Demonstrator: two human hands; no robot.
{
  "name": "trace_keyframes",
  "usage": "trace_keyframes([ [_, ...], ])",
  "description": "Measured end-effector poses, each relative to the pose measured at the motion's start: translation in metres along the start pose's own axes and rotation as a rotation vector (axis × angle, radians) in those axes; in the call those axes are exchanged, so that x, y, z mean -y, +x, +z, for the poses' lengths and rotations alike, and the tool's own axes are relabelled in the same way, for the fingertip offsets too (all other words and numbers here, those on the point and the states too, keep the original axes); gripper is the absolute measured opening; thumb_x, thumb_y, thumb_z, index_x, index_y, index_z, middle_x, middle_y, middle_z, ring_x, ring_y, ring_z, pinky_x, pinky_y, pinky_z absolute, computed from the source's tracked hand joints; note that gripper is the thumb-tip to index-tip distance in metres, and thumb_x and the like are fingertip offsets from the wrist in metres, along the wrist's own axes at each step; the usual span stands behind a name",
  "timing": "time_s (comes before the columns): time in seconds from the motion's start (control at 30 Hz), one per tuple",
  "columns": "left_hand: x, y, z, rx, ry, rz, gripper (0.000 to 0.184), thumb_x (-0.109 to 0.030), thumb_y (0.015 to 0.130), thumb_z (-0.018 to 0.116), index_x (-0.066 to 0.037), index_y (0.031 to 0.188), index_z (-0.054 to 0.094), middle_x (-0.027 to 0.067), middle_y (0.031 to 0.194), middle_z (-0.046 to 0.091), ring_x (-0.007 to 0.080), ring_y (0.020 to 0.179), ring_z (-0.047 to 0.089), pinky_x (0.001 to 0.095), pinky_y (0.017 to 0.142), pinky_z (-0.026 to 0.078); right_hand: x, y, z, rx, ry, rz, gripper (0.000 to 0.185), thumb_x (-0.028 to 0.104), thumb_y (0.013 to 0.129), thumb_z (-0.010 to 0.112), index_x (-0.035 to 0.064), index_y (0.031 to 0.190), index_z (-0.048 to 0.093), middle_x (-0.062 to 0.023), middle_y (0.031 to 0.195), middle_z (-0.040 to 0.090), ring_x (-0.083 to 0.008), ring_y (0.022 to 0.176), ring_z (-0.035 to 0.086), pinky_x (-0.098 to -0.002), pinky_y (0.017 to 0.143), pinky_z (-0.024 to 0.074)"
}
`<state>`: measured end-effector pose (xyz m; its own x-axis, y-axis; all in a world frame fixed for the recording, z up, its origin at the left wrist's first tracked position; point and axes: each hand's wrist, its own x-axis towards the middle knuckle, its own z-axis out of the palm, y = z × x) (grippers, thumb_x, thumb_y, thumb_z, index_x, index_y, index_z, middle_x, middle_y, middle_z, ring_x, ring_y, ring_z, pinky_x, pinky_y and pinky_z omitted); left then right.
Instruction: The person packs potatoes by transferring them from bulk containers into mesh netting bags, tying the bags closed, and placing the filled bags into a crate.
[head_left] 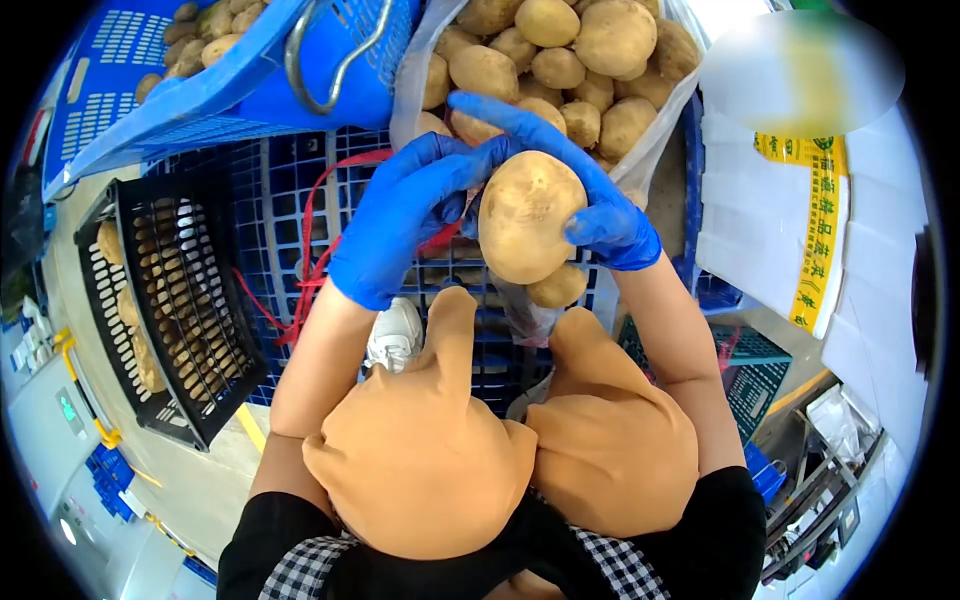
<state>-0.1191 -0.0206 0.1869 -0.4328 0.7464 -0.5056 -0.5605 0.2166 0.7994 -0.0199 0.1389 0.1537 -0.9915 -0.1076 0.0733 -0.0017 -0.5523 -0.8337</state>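
Observation:
Both hands wear blue gloves. My right hand (pixel 600 200) is wrapped round a large potato (pixel 530 217), its thumb on the potato's right side. My left hand (pixel 415 205) is at the potato's upper left with bent fingers; what those fingers hold, if anything, is hidden. A smaller potato (pixel 558 286) shows just below the large one. Beyond the hands, an open clear bag (pixel 410 85) is full of potatoes (pixel 615 38).
A blue crate (pixel 230 100) with potatoes and a metal handle stands at the upper left. A black crate (pixel 185 300) with potatoes is at the left. Blue slatted pallets (pixel 290 190) lie below. White boxes (pixel 760 220) with yellow tape stand at the right.

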Motion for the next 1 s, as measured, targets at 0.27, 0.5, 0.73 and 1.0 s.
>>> trace_keyframes([
  [0.27,0.004,-0.002,0.014,0.039,0.216,0.161,0.043,-0.023,0.077,0.069,0.001,0.106,0.048,0.0051,0.093,0.054,0.0081,0.082,0.050,0.0230,0.071,0.045,0.008,0.000,-0.010,0.064,-0.134,-0.071,0.097,0.030,0.065,0.073,0.0030,0.140,0.019,-0.0128,0.114,0.051,-0.0225,0.112,0.048,-0.0340,0.098,0.0359],
  [0.5,0.008,0.001,0.018,0.014,0.336,0.152,0.041,-0.020,0.075,0.066,-0.002,0.107,0.048,0.0020,0.081,0.050,0.0069,0.072,0.047,0.0231,0.063,0.043,0.005,-0.003,-0.016,0.038,-0.295,-0.116,0.095,0.026,0.065,0.072,0.0028,0.140,0.018,-0.0117,0.113,0.052,-0.0210,0.110,0.049,-0.0329,0.098,0.0359],
  [0.73,0.012,0.000,0.013,0.047,0.319,0.189,0.037,-0.009,0.071,0.057,-0.004,0.107,0.049,0.0003,0.074,0.046,0.0070,0.065,0.043,0.0220,0.057,0.040,0.003,-0.005,-0.013,0.029,-0.202,-0.110,0.095,0.029,0.064,0.071,0.0019,0.139,0.020,-0.0125,0.112,0.053,-0.0213,0.108,0.050,-0.0331,0.097,0.0366],
  [1.0,0.014,0.001,0.018,-0.005,0.351,0.172,0.042,-0.025,0.072,0.067,-0.003,0.104,0.049,0.0016,0.071,0.047,0.0081,0.063,0.044,0.0248,0.056,0.040,0.005,-0.002,-0.011,0.025,-0.285,-0.115,0.094,0.028,0.064,0.071,0.0027,0.139,0.021,-0.0107,0.109,0.053,-0.0201,0.105,0.050,-0.0323,0.096,0.0372],
])
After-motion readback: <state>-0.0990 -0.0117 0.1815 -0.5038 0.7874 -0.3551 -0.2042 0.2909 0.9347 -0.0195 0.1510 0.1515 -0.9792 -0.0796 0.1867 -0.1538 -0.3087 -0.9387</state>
